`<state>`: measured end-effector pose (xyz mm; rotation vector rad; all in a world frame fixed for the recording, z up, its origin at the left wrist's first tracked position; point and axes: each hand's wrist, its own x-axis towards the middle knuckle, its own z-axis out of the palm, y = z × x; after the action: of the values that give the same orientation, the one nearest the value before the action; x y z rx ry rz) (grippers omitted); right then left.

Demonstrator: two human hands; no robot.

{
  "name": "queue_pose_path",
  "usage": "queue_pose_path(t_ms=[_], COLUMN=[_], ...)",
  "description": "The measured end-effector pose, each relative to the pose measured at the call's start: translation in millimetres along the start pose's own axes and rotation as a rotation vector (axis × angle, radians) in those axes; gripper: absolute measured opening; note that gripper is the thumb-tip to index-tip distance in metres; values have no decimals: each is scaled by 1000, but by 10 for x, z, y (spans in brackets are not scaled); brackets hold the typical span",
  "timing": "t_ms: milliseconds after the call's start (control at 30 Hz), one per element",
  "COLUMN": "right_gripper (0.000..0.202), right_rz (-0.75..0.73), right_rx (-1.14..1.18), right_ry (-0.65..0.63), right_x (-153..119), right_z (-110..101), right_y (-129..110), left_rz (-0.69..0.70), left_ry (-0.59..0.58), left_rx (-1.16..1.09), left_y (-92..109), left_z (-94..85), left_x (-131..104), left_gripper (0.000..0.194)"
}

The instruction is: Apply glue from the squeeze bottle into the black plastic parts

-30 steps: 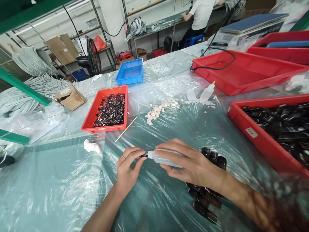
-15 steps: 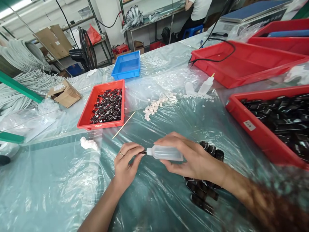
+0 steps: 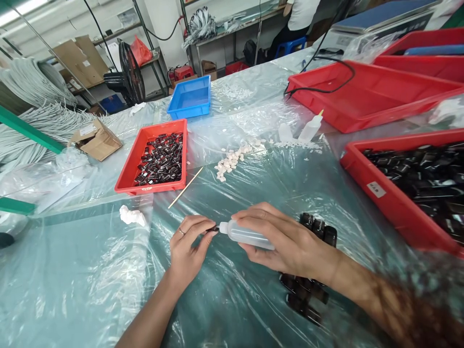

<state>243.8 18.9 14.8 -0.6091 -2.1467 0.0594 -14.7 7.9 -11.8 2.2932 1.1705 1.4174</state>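
Note:
Between the thumb and fingers of my left hand point(image 3: 190, 244) is a small dark glossy piece point(image 3: 214, 228), mostly covered by the fingertips. My right hand point(image 3: 281, 237) is wrapped round a translucent squeeze bottle point(image 3: 250, 236), which lies nearly level. The bottle's white tip points left and meets the dark piece, or comes very close to it. Under and beside my right forearm, several glossy black pieces point(image 3: 303, 308) lie in rows on the plastic-covered table point(image 3: 224, 295); the arm hides some of them.
A red tray point(image 3: 121, 181) of small dark pieces stands ahead left, near a thin stick point(image 3: 185, 187) and crumpled white tissue point(image 3: 132, 216). Pale chips point(image 3: 232, 159) lie beyond my hands. A red bin point(image 3: 384, 205) of black pieces is at right. A blue tray point(image 3: 188, 99) stands farther back.
My right hand has closed a little further over the bottle, and the bottle's rear end has dipped slightly. My left hand stays almost in place with the dark piece.

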Motion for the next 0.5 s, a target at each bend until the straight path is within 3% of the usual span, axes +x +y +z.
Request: queue_pose_path(t_ms=[133, 233, 367, 500], right_gripper=[48, 51, 52, 40], right_rz=[18, 81, 324, 588], right_rx=[-11, 125, 332, 511], right_ry=[-23, 21, 103, 148], right_x=[4, 3, -25, -86], right_z=[-9, -45, -82, 55], right_y=[-19, -30, 72, 344], left_rz=[24, 27, -1, -86], left_ry=[-8, -17, -18, -16], left_rx=[16, 27, 23, 13], left_y=[14, 25, 26, -15], left_z=[-8, -16, -11, 17], left_x=[11, 16, -4, -51], left_gripper=[16, 14, 17, 15])
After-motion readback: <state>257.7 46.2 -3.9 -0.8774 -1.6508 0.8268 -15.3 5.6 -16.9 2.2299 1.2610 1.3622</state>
